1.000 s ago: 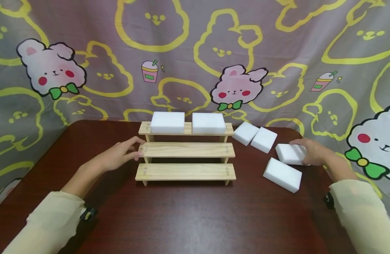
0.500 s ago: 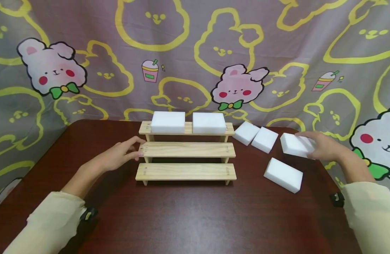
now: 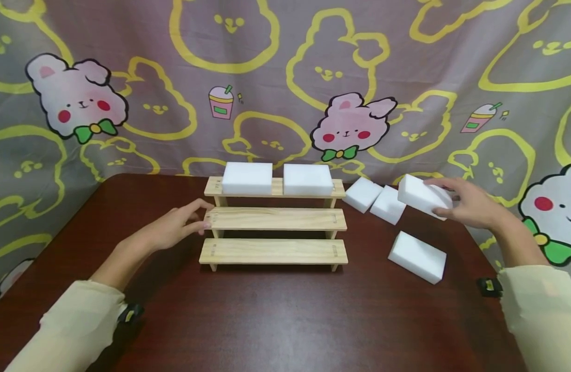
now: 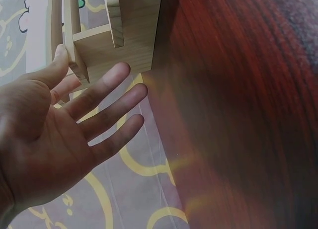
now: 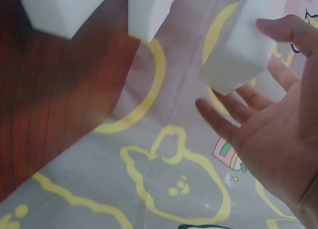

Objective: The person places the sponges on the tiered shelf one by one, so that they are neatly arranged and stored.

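A three-tier wooden display stand (image 3: 276,219) rests on the table in the head view. My left hand (image 3: 174,227) pinches the left end of its middle tier between thumb and index finger; the other fingers (image 4: 117,107) spread out straight in the left wrist view. Two white sponges, a left one (image 3: 247,176) and a right one (image 3: 307,179), lie side by side on the top tier. Over the table's right side, my right hand (image 3: 473,202) grips another white sponge (image 3: 420,194) between thumb and fingers, tilted and raised. It partly covers a sponge (image 3: 386,205) behind it.
On the brown table (image 3: 285,315), right of the stand, lie a sponge (image 3: 362,193) by the top tier and a nearer sponge (image 3: 417,257). A patterned curtain (image 3: 267,77) hangs directly behind the table.
My right hand has lifted the sponge off the table, first swinging slightly right, then up and back left over the other sponges. The left hand has stayed at the stand.
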Demonstrator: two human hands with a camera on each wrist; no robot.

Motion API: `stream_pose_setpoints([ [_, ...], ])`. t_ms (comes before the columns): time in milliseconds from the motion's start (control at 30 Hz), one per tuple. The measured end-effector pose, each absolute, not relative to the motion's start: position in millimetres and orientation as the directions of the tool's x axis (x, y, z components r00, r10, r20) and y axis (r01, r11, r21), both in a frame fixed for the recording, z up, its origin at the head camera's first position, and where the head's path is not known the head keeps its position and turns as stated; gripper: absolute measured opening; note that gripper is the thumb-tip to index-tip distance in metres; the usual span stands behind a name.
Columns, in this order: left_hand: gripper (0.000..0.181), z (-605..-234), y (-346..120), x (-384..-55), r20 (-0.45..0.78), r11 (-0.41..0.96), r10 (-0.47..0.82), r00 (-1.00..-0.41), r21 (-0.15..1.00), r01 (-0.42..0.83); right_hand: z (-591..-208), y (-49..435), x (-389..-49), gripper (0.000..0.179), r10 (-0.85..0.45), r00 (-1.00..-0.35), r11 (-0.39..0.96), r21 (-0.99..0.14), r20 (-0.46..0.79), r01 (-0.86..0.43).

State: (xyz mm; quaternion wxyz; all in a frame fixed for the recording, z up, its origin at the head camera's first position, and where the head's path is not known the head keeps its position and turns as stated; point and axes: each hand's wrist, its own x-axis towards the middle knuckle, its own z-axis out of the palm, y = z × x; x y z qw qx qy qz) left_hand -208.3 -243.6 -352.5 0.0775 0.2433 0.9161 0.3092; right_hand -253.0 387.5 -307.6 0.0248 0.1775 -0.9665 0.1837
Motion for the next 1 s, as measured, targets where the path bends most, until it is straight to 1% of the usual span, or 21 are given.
stream_pose_setpoints([
  [100, 0.041, -353, -244, -208, 0.011, 0.688, 0.496, -0.868, 0.605, 0.401, -307, 382, -251, 0.065, -0.364, -0.919, 0.834, -0.386, 0.152, -0.394],
  [233, 0.041, -352, -244, -208, 0.007, 0.687, 0.495, -0.869, 0.61, 0.395, -304, 374, -248, 0.066, -0.368, -0.914, 0.808, -0.426, 0.173, -0.406],
  [467, 0.041, -352, -244, -208, 0.006, 0.688, 0.493, -0.87, 0.61, 0.394, -304, 358, -247, 0.065, -0.404, -0.901, 0.742, -0.52, 0.158, -0.424],
  [800, 0.04, -353, -244, -208, 0.01, 0.681, 0.497, -0.868, 0.615, 0.397, -305, 342, -247, 0.063, -0.484, -0.844, 0.693, -0.487, 0.232, -0.531],
  [1000, 0.04, -352, -244, -207, 0.009, 0.685, 0.496, -0.868, 0.611, 0.397, -304, 334, -245, 0.061, -0.498, -0.837, 0.692, -0.478, 0.227, -0.541],
])
